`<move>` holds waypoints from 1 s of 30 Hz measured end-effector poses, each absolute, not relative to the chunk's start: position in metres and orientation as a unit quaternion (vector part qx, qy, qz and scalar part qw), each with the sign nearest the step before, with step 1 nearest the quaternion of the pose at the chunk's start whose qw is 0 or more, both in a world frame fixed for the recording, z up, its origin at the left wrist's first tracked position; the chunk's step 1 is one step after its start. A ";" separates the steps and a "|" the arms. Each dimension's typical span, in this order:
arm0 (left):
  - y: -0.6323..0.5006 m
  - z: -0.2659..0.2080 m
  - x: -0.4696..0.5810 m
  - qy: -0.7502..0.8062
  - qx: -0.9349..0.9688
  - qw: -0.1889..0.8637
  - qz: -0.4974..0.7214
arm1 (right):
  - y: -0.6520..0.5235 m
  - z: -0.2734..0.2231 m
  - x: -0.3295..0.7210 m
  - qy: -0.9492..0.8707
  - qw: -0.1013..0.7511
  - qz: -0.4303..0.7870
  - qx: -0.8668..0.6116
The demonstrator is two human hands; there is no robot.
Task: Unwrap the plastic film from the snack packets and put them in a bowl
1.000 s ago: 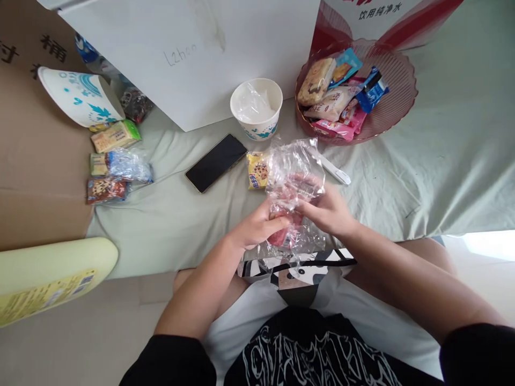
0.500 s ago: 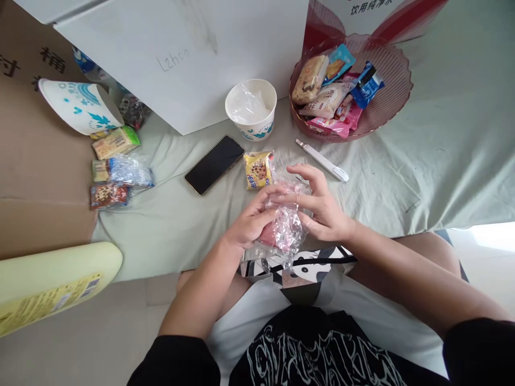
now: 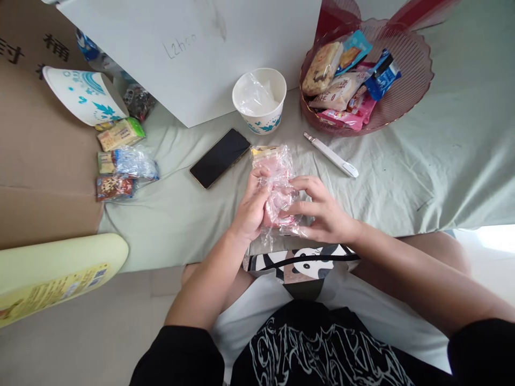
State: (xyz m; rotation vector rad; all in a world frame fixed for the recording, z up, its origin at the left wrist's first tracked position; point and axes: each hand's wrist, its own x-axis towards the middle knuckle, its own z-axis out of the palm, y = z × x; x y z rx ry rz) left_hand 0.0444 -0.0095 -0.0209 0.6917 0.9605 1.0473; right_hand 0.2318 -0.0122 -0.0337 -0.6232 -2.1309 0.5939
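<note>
A pink packet in crinkled clear plastic lies between my two hands, just above the near side of the cloth. My left hand is closed round its left side, thumb on top. From the right, the bent fingers of my right hand grip the plastic at its edge, somewhat apart from one another. What exactly is inside the plastic I cannot make out. At the far end of the packet, a yellow snack packet is mostly covered by the clear plastic.
Beyond my hands stand a paper cup holding clear plastic and a pink bowl of wrapped snacks. A phone and a white pen-like device flank them. Snack packets and a tipped paper cup lie left.
The pink packet now stretches further away from me and covers most of the yellow packet. My right hand's fingers have shifted down along the plastic. The view has shifted slightly.
</note>
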 end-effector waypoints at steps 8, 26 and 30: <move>-0.003 -0.012 0.044 0.455 0.229 0.700 0.501 | -0.017 -0.031 0.229 -0.864 0.400 0.198 -0.234; -0.008 -0.016 0.044 0.450 0.332 0.648 0.517 | -0.019 -0.033 0.224 -0.802 0.475 0.134 -0.337; -0.009 -0.020 0.044 0.448 0.345 0.646 0.512 | -0.021 -0.033 0.223 -0.785 0.479 0.107 -0.377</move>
